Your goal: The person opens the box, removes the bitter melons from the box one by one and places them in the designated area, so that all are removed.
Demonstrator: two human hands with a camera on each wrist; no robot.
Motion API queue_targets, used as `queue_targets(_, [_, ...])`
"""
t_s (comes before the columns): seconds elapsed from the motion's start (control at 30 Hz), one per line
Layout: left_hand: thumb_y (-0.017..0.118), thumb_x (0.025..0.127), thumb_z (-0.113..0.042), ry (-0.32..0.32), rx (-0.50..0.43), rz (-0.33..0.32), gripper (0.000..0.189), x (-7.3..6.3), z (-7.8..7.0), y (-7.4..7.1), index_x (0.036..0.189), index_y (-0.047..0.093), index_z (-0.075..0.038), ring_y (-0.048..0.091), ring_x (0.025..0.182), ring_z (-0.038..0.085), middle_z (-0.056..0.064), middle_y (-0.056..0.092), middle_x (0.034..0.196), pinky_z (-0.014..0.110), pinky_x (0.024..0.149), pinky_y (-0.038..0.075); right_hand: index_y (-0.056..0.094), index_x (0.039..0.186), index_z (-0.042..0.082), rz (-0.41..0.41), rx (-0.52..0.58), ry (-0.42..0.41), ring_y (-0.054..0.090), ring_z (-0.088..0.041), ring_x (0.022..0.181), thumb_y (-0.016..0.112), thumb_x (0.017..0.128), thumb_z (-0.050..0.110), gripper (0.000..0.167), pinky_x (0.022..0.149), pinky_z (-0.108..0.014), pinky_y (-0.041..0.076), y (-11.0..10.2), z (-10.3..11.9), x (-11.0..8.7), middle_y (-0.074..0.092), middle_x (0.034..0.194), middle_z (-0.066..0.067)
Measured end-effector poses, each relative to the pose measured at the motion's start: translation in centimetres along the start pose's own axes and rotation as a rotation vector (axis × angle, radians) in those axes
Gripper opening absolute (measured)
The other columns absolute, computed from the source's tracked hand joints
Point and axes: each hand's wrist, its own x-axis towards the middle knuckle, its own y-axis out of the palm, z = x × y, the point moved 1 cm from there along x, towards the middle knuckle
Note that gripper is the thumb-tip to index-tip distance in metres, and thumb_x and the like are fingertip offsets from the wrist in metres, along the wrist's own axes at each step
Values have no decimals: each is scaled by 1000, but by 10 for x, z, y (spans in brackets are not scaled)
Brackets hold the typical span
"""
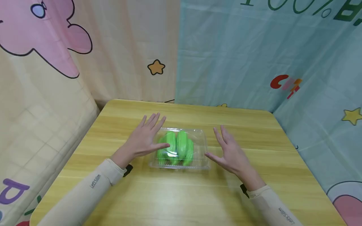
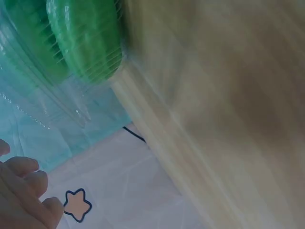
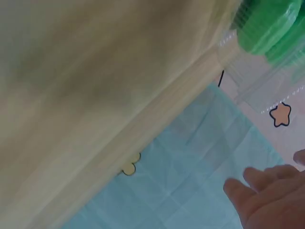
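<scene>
Left hand point(image 1: 145, 138), we note, spread wide: back of it toward the head camera, fingers fanned toward the far side of the table point(image 1: 181, 194), thumb stretched out over the left part of a clear plastic container point(image 1: 200, 145). Right hand point(image 1: 231, 153) likewise spread, just beside the container's right edge, thumb pointing toward it, other fingers extended toward the far side. Container sits on the table between the two hands; inside we count at least four long green pieces point(image 1: 182, 145), ridged, lying side by side, light glinting off the plastic over them. Wrist views dim and blurred in places; in both we see fingertips apart from the container, but we cannot say for certain whether the left thumb touches the plastic. Pale sleeves point(image 1: 82, 194) on both forearms, dark lettering along each; a dark band point(image 1: 128, 170) at each wrist. Behind the table we have a cream curtain point(image 1: 127, 37) with a pink figure point(image 1: 51, 31) and a small orange star point(image 1: 156, 67), meeting a pale blue curtain point(image 1: 226, 56) with green lettering point(image 1: 349, 11) high up
</scene>
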Motion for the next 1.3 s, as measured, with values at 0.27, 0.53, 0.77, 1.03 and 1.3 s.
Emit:
queue_targets(0.27, [54, 91, -72, -167, -319, 95, 112, -37, -2, 15, 161, -2, -5, -2, 153, 30, 11, -2, 167, 50, 121, 1, -1, 163, 21, 209, 169, 104, 25, -38, 147, 58, 87, 75, 110, 111, -60, 31, 15, 10, -23, 0, 168, -3])
queue_targets(0.53, [76, 69, -75, -257, -435, 204, 144, -50, -13, 27, 159, -15, -8, -5, 152, 33, 18, -8, 166, 49, 121, -1, -8, 161, 12, 261, 336, 135, 20, -36, 148, 70, 88, 61, 118, 116, -53, 25, 28, 17, -26, 4, 166, -16])
queue_targets(0.77, [72, 77, -72, -230, -427, 215, 137, -54, -15, 41, 158, -11, 0, -3, 152, 32, 26, -4, 165, 46, 121, -4, -11, 158, 1, 338, 463, 118, 4, -31, 151, 58, 103, 40, 97, 119, -51, 13, 37, 22, -31, -9, 165, -17])
queue_targets(1.03, [71, 80, -70, -238, -474, 205, 134, -58, -14, 45, 158, -11, 0, -2, 152, 35, 27, -5, 164, 50, 121, -1, -13, 157, -3, 330, 514, 98, -4, -34, 151, 51, 105, 42, 93, 119, -54, 8, 40, 27, -33, -14, 164, -20])
queue_targets(1.3, [74, 81, -65, -236, -532, 206, 132, -61, -15, 41, 158, -12, 0, -2, 151, 39, 28, -6, 164, 51, 121, -1, -12, 157, -1, 354, 520, 69, -4, -35, 150, 49, 107, 39, 89, 119, -54, 8, 41, 23, -34, -16, 164, -18])
